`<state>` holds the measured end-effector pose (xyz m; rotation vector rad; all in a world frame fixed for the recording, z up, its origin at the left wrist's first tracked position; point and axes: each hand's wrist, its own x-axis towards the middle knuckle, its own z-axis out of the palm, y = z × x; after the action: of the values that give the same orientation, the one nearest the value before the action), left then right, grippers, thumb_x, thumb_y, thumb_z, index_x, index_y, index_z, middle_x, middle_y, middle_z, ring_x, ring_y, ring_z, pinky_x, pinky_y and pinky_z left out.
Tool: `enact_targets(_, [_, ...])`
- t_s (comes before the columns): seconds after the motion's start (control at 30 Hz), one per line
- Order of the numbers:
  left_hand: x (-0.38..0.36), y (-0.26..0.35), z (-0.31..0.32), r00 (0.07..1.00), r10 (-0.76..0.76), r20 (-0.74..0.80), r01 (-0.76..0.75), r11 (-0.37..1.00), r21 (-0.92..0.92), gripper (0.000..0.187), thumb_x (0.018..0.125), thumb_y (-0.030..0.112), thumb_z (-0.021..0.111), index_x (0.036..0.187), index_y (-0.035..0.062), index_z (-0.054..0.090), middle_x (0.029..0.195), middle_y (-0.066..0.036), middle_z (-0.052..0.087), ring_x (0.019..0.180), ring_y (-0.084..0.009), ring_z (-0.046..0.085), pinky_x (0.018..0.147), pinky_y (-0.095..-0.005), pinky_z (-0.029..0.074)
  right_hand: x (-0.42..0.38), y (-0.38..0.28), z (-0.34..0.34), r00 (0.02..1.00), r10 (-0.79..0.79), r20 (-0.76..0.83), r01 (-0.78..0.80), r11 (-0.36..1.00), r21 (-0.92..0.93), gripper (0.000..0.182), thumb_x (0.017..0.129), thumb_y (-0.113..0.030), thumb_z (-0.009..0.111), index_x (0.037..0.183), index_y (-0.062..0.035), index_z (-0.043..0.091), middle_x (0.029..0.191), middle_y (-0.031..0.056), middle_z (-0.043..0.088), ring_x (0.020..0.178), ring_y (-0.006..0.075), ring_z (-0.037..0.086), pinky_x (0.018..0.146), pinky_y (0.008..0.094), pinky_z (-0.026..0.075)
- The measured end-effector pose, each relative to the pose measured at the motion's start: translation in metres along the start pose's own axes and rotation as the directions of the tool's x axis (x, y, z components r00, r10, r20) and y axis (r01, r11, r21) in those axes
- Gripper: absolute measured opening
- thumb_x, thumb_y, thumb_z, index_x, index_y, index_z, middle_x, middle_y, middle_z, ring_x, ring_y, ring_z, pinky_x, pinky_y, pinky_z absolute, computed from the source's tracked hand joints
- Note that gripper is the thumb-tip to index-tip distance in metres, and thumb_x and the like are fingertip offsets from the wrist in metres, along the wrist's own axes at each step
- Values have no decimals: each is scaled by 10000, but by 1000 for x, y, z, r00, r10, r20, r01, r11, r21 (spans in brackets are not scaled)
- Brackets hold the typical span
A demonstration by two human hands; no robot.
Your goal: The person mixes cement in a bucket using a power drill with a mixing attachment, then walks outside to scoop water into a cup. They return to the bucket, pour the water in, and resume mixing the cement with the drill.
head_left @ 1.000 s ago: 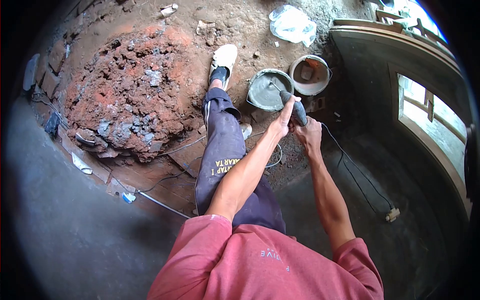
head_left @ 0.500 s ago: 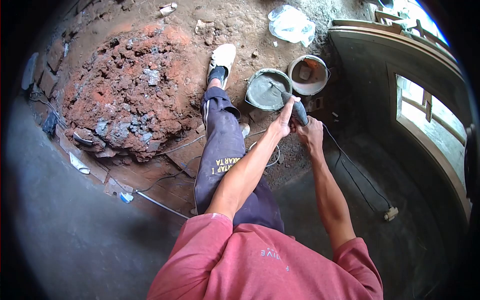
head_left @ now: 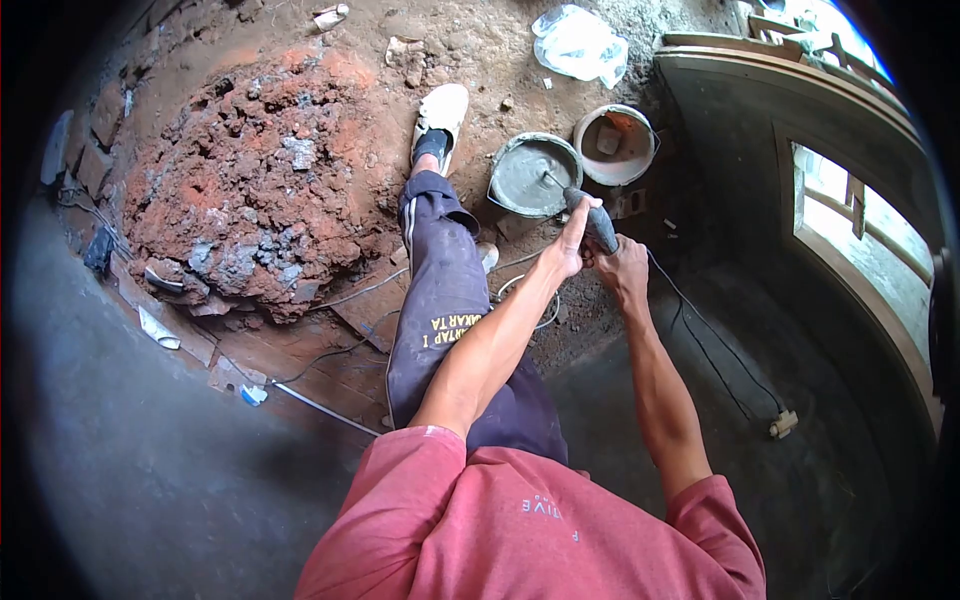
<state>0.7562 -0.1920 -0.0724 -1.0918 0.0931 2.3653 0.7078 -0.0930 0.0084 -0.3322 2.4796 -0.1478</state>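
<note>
A dark corded power tool [head_left: 598, 228] is held between my two hands, its thin rod reaching into the grey wet mix [head_left: 533, 178] in a bucket [head_left: 497, 196]. My left hand [head_left: 568, 245] is closed on the tool's left side, with the thumb pointing up along its body. On the rear right part of the tool, my right hand [head_left: 624, 265] is wrapped round. Right beside the first bucket stands a second bucket [head_left: 638, 172] with a brownish piece inside.
A heap of reddish soil [head_left: 265, 190] lies at the left. A clear plastic bag [head_left: 580, 45] lies beyond the buckets. Black cord runs to a pale socket [head_left: 784, 424] on the floor at right. A wall with a framed window [head_left: 800, 235] rises on the right.
The rod's place in the mix has shifted slightly, and the tool is tilted a little differently. Both hands keep their hold. The whole view has moved slightly.
</note>
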Motion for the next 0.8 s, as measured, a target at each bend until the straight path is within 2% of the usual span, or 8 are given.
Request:
enact_targets(0.03, [-3,1,0,1000,-12,-15,12,999,39,518,645,718,650,768,217,600,708,13,560,586,-129,456,513,-281,320,-1,1,-1,1000,-3,0,3,1000,6,376,774,-389,716,842,-19,718,766,230,674,755,412,664,699,469,525])
enact_targets(0.2, [-4,-1,-2,999,-28,-20,30,996,89,509,640,731,638,698,230,577,655,22,520,561,-127,426,509,-275,299,-2,5,7,1000,-15,-2,15,1000,-4,398,782,-412,710,830,-17,714,753,231,668,747,411,664,690,472,520])
enact_targets(0.3, [-8,-2,3,999,10,-46,-6,996,91,514,645,729,632,692,221,574,636,21,504,521,-133,394,488,-283,262,-2,8,6,1000,-11,14,10,997,72,411,787,-426,701,826,-17,710,751,231,666,742,415,663,686,477,519])
enact_targets(0.37, [-8,2,5,999,8,-47,-4,997,71,508,647,725,633,695,222,577,642,19,514,528,-133,403,488,-284,263,-4,6,8,1000,-15,-24,14,999,-32,412,787,-429,697,819,-18,708,756,229,667,743,416,661,682,479,516])
enact_targets(0.6, [-10,-9,2,1000,3,-9,-3,997,80,474,661,702,639,712,232,601,678,29,582,567,-132,472,487,-287,291,-12,9,12,1000,1,-23,-1,1000,0,398,774,-414,704,839,-21,703,775,231,672,767,415,665,693,477,525])
enact_targets(0.67, [-5,-8,-1,1000,-1,-8,1,995,97,436,660,681,648,653,258,538,593,43,482,491,-115,402,469,-273,278,-9,7,13,999,6,-41,-7,1000,-8,393,775,-409,704,845,-22,703,776,230,673,767,414,665,695,475,525])
enact_targets(0.7, [-3,-10,-3,1000,-1,-2,1,996,84,487,660,688,648,778,217,613,737,12,587,636,-148,509,543,-296,344,-14,9,13,999,25,-47,-26,999,-22,388,776,-404,705,851,-23,703,778,228,674,767,414,665,697,472,526])
enact_targets(0.8, [-3,-11,-5,1000,-9,14,7,993,122,505,654,694,645,805,213,611,759,1,588,669,-161,519,576,-309,362,-16,8,12,998,59,-36,-58,998,6,385,778,-400,706,854,-23,705,778,229,674,768,413,666,697,470,526])
